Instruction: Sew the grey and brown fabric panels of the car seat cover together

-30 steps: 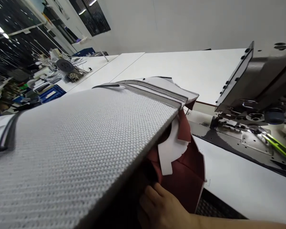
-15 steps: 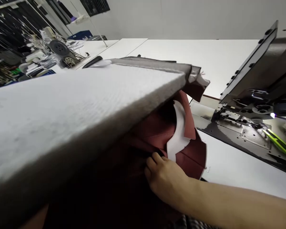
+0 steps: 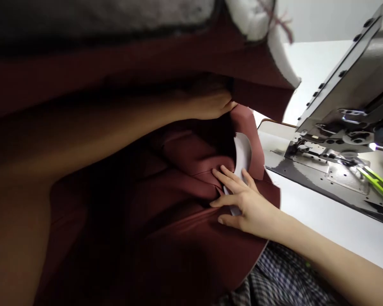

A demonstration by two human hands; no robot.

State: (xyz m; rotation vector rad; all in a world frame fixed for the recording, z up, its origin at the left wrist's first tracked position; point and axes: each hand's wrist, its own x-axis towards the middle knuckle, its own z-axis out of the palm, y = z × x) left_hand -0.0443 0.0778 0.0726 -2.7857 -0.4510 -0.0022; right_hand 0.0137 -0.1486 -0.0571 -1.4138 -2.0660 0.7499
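A maroon leather-like cover (image 3: 178,238) with stitched seams spreads open in front of me. Its upper layer, backed by thick grey-white padding (image 3: 147,17), is raised over the lower folds. My left hand (image 3: 210,104) reaches in beneath that layer, its fingers curled on the cover near the right edge; part of this hand lies in shadow. Lower down, my right hand (image 3: 245,202) rests on the cover with its fingers spread. Under and above those fingers is a curved white strip (image 3: 243,151), lying along the cover's edge.
A large sewing machine (image 3: 347,110) stands at the right on a white table (image 3: 306,199). Bright green snips (image 3: 376,182) lie on its metal bed. Checked cloth (image 3: 274,276) shows at the bottom, below the cover.
The padded layer has been lifted, baring the maroon inside. My left arm has come into view beneath it. My right hand has opened from its closed grip and spread over the white strip.
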